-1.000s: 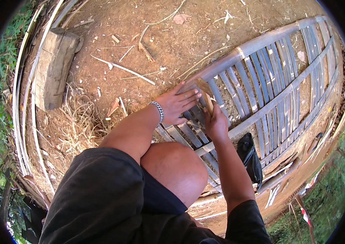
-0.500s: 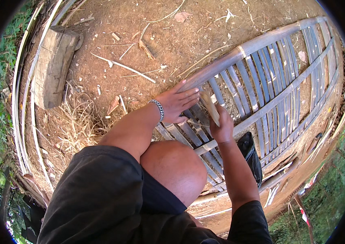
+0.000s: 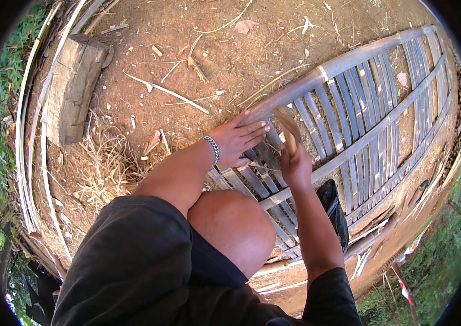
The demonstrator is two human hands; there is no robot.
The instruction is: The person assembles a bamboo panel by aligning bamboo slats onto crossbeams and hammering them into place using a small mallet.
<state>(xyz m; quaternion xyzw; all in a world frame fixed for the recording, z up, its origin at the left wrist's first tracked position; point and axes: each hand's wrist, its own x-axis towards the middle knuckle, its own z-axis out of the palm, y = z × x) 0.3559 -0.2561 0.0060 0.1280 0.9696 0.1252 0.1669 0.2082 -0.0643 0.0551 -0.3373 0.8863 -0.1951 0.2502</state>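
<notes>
A slatted bamboo panel [image 3: 357, 142] stretches away to the upper right on the ground, with a thick bamboo pole [image 3: 293, 89] along its far edge. My left hand [image 3: 237, 140], a chain bracelet at its wrist, lies over the near end of that pole with its fingers stretched out flat. In my right hand [image 3: 297, 167] is a short, thick piece of wood [image 3: 287, 124], closed in the fist and standing up above the slats, just right of my left fingertips. The fist covers its lower end, so I cannot tell its full shape.
A squared wooden block [image 3: 73, 89] lies at the left, near long split strips [image 3: 29, 125]. Dry shavings [image 3: 108, 168] are heaped before it. A black plastic bag [image 3: 332, 209] sits beside my right forearm. My bare knee [image 3: 233, 228] is close to the panel.
The piece of wood in my right hand has tilted, its top swinging slightly up and right. My left hand has stayed on the pole.
</notes>
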